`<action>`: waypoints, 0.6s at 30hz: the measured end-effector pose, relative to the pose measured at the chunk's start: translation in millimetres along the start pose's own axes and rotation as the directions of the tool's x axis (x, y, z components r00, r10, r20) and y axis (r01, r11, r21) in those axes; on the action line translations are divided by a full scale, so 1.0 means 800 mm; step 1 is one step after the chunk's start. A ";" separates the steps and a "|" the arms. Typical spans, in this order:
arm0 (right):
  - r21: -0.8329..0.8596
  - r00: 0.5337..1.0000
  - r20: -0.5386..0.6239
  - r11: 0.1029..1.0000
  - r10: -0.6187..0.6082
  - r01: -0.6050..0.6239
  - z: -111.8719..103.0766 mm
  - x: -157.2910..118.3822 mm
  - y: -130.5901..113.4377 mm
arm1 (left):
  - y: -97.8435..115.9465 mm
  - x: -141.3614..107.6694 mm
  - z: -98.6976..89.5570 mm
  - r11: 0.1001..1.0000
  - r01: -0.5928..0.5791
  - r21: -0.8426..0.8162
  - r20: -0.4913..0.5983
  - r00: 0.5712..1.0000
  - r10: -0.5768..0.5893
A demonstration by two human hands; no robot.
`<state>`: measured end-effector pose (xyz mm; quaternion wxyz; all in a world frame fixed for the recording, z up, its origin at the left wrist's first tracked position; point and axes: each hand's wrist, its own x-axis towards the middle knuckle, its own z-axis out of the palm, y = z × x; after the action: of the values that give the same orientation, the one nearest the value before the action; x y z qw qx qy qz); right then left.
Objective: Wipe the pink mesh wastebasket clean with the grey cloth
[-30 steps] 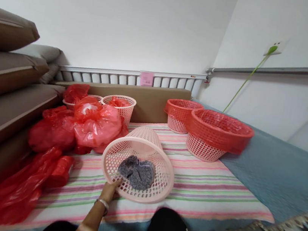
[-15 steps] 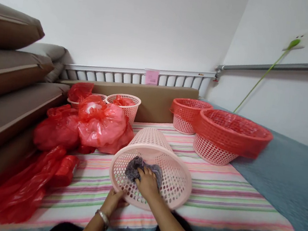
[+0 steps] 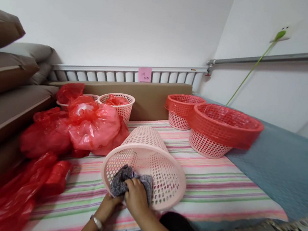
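Observation:
A pink perforated basket [image 3: 171,167] lies on its side on the striped cloth [image 3: 207,188], its mouth towards me. My right hand [image 3: 135,197] presses a grey cloth [image 3: 122,178] against the basket's lower inside, near the rim. At the rim's lower left is my left hand [image 3: 109,205], with a silver bracelet on the wrist. Its fingers are bent around the rim beside the grey cloth, and their tips are hidden.
Stuffed red plastic bags [image 3: 95,128] and a roll of red bags [image 3: 58,176] lie at left, beside stacked cushions [image 3: 7,98]. Behind stands a pink basket [image 3: 127,110]. Two baskets lined with red bags [image 3: 181,111] [image 3: 223,129] stand at right.
My right hand has drawn the grey cloth towards the near left rim, close to my left hand. The whole view has shifted slightly.

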<state>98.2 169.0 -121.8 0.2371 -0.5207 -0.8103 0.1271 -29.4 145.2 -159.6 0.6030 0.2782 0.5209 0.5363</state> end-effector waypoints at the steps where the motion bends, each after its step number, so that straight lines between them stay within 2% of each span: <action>1: -0.041 1.000 0.000 0.999 0.005 -0.005 0.000 0.010 0.002 | 0.000 -0.001 0.000 1.000 0.010 -0.001 0.006 1.000 -0.010; 5: -0.157 0.999 -0.012 0.986 0.049 -0.050 0.002 0.068 0.020 | 0.003 -0.004 0.001 0.998 0.061 0.004 0.028 0.998 -0.061; 11: -0.151 0.983 -0.053 0.971 0.177 -0.183 0.008 0.157 0.066 | 0.005 -0.004 0.002 0.995 0.102 0.021 0.064 0.993 -0.103; 14: -0.117 0.974 -0.086 0.969 0.207 -0.217 0.012 0.183 0.087 | 0.004 -0.002 0.000 0.994 0.106 0.027 0.089 0.990 -0.108; 18: -0.062 0.969 -0.083 0.969 0.234 -0.239 0.017 0.195 0.095 | 0.002 0.000 -0.003 0.995 0.097 0.014 0.094 0.991 -0.098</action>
<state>97.2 342.8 -128.5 0.2316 -0.6262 -0.7370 0.1058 -32.5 145.6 -158.7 0.6513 0.2802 0.5071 0.4900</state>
